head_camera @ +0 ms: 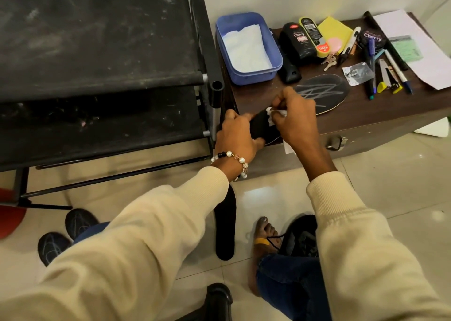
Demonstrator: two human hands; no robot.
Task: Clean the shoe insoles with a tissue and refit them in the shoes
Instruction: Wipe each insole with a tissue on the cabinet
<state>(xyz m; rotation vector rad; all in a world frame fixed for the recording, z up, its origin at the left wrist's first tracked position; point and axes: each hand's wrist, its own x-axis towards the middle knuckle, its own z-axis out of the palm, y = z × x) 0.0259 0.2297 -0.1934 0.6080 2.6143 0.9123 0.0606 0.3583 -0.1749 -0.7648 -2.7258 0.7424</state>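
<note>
Black and thin, an insole [262,127] sits at the near-left corner of the dark wooden bench [353,110], held between both hands. The left hand [235,135] grips its near end, fingers and thumb curled round the edge; a bead bracelet [231,160] circles that wrist. The right hand [294,118] pinches a crumpled white tissue [349,112] between thumb and curled fingers and presses it onto the insole's top face (only a small wad of the tissue shows past the knuckles).

A second insole [324,92] lies flat on the bench just beyond the right hand, black with grey scribbled lines across it. A third insole [225,225], plain black, lies lengthwise on the tiled floor [390,186] below the left wrist. To its right a black shoe [301,237] stands on the floor beside a bare foot in a sandal [264,242]. Two more dark, scribble-marked shapes [66,232] lie on the floor at lower left, partly hidden by the left sleeve; whether they are shoes or insoles I cannot tell.

At the back of the bench a blue plastic tub [275,59] holds white tissue paper. Just right of it stand black polish bottles [299,42], then a yellow cloth [338,31], keys, pens and markers [373,59], and white papers [419,59] at the far right. A black metal rack [97,52] with dusty fabric shelves stands to the left of the bench.
</note>
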